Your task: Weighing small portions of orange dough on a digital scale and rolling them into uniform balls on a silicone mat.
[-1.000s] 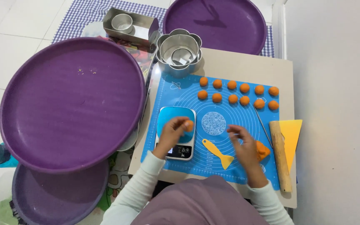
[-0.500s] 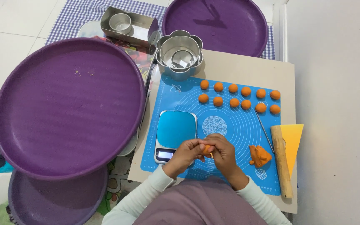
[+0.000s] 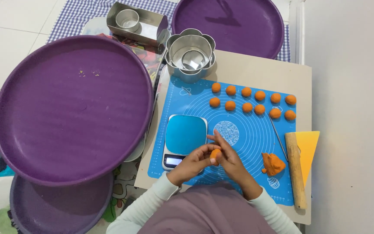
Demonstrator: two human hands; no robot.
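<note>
Small orange dough ball point(image 3: 215, 154) pressed between both palms, over near edge of blue baking mat point(image 3: 243, 143), just right of blue kitchen scale point(image 3: 185, 135). Left hand point(image 3: 194, 160) cupped under the ball, fingers curled; right hand point(image 3: 225, 152) flattened against it, fingers extended. Twelve finished dough balls point(image 3: 253, 101) in two rows at far side of mat. Leftover dough lump point(image 3: 273, 163) near wooden rolling pin point(image 3: 296, 169) and yellow scraper point(image 3: 307, 146). Large purple tray point(image 3: 72, 108) to the left.
</note>
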